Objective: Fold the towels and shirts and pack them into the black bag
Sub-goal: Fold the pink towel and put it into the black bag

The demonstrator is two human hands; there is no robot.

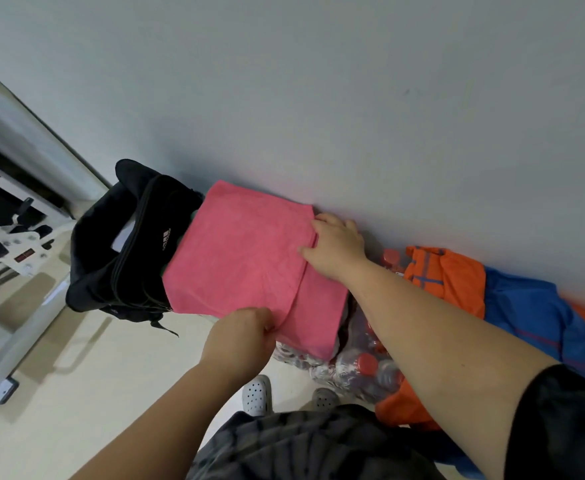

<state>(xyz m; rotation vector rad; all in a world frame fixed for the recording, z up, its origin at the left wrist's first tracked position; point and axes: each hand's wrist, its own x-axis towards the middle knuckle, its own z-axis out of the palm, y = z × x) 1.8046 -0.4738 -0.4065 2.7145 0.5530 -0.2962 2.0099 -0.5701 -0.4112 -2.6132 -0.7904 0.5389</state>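
Dark patterned shirt: worn by the person, nearest the lens at the bottom edge; two perforated clogs stand on the floor just past it.
Left hand: fingers curled together, pinching the near edge of the pink towel where a fold line runs across it, apparently to keep the doubled layer from slipping.
Right hand: fingers spread and laid flat on the towel's far right edge by the wall, pressing the fold down so the layers stay aligned.
Pink towel: already folded into a rough rectangle, lying flat on a shrink-wrapped pack of red-capped bottles, which seems to serve as a raised surface in place of a worktop. Its left edge overlaps the bag's open mouth.
Black bag: sits on the floor against the wall, touching the towel's left side, zip open and flap thrown back; placed close, I judge, so a finished fold only has to slide across.
Step in hand: probably the last crease or smoothing before packing.
Orange and blue garments: heaped unfolded to the right along the wall, beside the bottles, likely waiting their turn.
White metal frame: stands at the left, apart from the work.
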